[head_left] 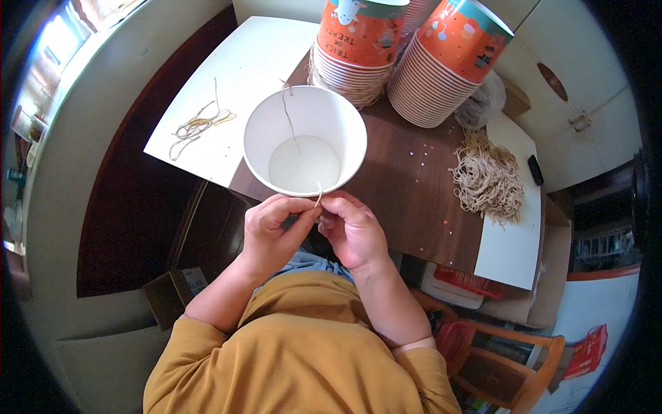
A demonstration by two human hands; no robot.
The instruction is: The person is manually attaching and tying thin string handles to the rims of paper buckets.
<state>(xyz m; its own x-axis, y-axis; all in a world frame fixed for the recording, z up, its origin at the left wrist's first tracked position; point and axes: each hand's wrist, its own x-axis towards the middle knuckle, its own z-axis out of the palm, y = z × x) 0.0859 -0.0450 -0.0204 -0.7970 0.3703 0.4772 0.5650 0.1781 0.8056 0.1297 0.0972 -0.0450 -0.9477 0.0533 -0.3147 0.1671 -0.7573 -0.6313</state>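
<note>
Bare L hand [272,222], ctr frame, pinches thin beige twine [319,196] at near rim of round white paper bucket [258,141], upper ctr; bare R hand [355,231] half-curled alongside, can't tell its hold. Twine might slip if pinch loosens; rim could tear if yanked.

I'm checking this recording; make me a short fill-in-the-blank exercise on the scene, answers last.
1. The left hand pinches a thin ____ at the near rim of the bucket, beside the right hand.
2. The bucket's inside is coloured ____.
3. The larger tangled heap lies on the person's ____.
4. The smaller loose bundle lies on the person's ____.

Missing words: string; white; right; left.
</note>
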